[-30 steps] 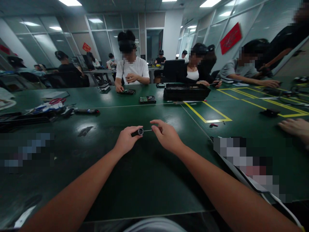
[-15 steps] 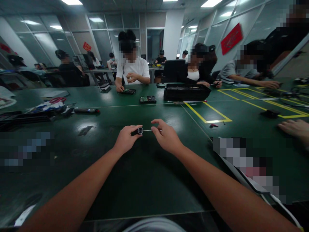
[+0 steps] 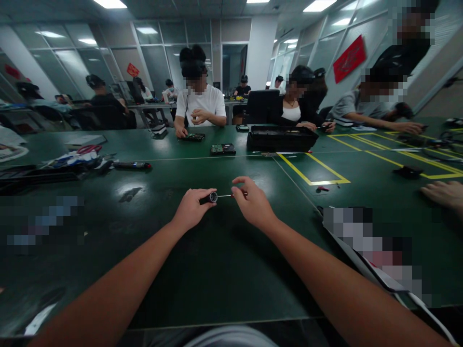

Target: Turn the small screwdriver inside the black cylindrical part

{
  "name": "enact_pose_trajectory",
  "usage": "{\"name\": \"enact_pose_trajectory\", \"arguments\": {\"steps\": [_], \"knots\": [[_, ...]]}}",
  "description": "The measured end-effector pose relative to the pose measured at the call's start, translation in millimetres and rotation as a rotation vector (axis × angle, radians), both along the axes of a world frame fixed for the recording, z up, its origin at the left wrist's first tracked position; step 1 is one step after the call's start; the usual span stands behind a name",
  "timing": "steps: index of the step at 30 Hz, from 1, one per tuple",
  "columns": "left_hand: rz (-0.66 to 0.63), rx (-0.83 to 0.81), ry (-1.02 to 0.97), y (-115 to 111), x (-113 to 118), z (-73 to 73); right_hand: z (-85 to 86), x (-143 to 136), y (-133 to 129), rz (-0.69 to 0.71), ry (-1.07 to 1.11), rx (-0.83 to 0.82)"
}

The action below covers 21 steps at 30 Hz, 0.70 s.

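Note:
My left hand [image 3: 190,208] is closed around a small black cylinder [image 3: 212,196], gripping it between thumb and fingers. A silver ring with a dark centre faces me at the cylinder's end. Across from it, my right hand [image 3: 256,202] is closed on a thin screwdriver, whose metal shaft [image 3: 224,195] points left to the cylinder. A bit of red shows at the fingers, but most of the handle is hidden. Whether the tip sits inside the cylinder or only touches its side, I cannot tell. Both hands are just above the green tabletop [image 3: 202,274].
A black open housing [image 3: 282,139] and a circuit-board device [image 3: 223,149] lie ahead. Tools and red-handled scissors [image 3: 89,149] are piled left, near a black pen-like tool [image 3: 132,165]. A laptop-like slab [image 3: 356,260] with a white cable lies right. Another person's hand [image 3: 443,193] rests at far right.
The view has shifted slightly, moving everything a little to the right. My right hand has drawn slightly away from the cylinder, and red on the screwdriver now shows. The left hand keeps its grip.

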<state>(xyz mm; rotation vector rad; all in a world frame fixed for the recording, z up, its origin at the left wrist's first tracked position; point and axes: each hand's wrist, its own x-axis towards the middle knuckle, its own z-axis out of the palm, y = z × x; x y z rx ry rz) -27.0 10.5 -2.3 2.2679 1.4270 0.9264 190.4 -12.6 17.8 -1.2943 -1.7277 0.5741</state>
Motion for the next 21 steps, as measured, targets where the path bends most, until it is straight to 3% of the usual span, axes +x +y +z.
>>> {"name": "enact_pose_trajectory", "arguments": {"steps": [12,15,18,21], "knots": [[-0.010,-0.008,0.035,-2,6,-2.0,-0.2,-7,-6,0.049,0.171,0.083],[-0.039,0.049,0.028,-2,4,-2.0,-4.2,-5,4,0.002,0.386,0.008],[-0.026,0.105,0.022,-3,3,-0.9,-10.1,-1,16,-0.050,0.763,-0.215],[0.005,0.095,0.013,-3,4,-0.1,-15.1,3,23,-0.104,0.860,-0.225]]}}
